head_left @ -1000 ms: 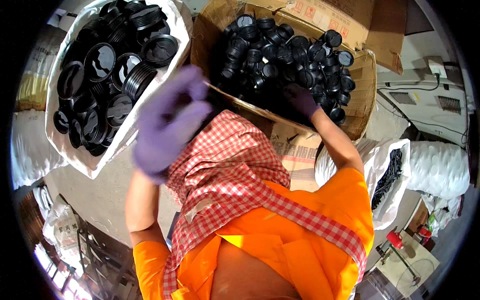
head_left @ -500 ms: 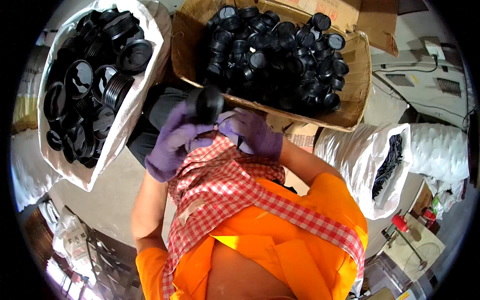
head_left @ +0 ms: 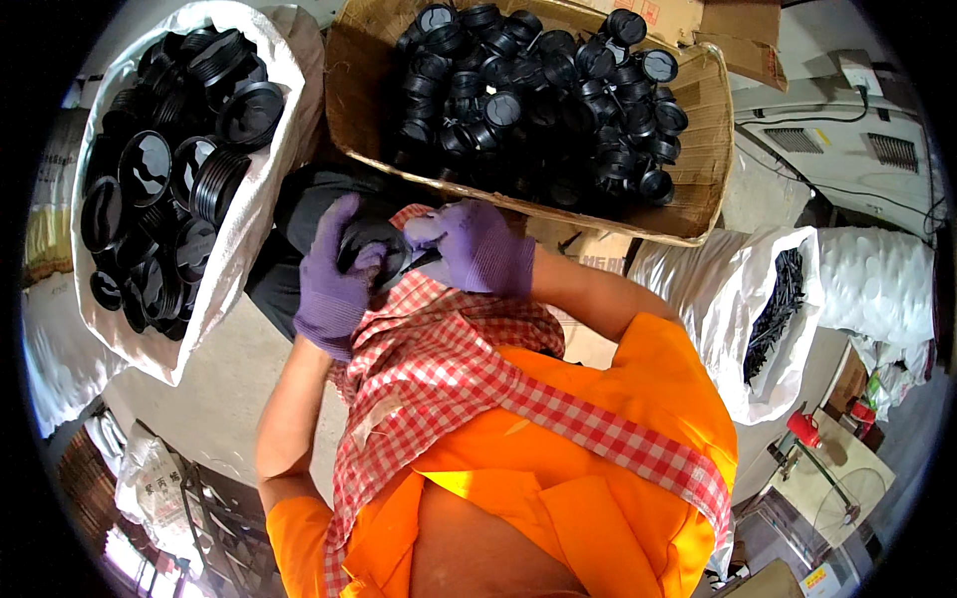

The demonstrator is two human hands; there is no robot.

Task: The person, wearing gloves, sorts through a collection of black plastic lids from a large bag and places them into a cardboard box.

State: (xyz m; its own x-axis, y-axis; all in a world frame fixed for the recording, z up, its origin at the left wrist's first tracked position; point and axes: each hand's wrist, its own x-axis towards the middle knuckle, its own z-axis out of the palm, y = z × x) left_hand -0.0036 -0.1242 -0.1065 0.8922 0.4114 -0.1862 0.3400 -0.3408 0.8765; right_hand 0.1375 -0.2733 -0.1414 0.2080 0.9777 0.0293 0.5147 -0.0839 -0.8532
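In purple knit gloves, both hands meet above my lap, over the red checked apron (head_left: 429,349). My left hand (head_left: 337,284) is closed around a round black plastic lid (head_left: 387,249), thumb and fingers on its rim. From the right, my right hand (head_left: 483,249) reaches the lid's near edge with its fingers bent together. A small dark piece seems to lie under those fingers, but they hide most of it. The lid's underside and the far side of its rim are covered by the gloves.
At left stands a white sack (head_left: 244,254) full of round black lids (head_left: 145,167). Ahead, a cardboard box (head_left: 713,149) holds a heap of black lid pieces (head_left: 503,110). To the right, another white sack (head_left: 688,274) contains thin black strips (head_left: 776,311).
The lid has come down and tilted between my hands, lower toward my lap. My left hand has wrapped further around it, and my right hand has moved slightly left.
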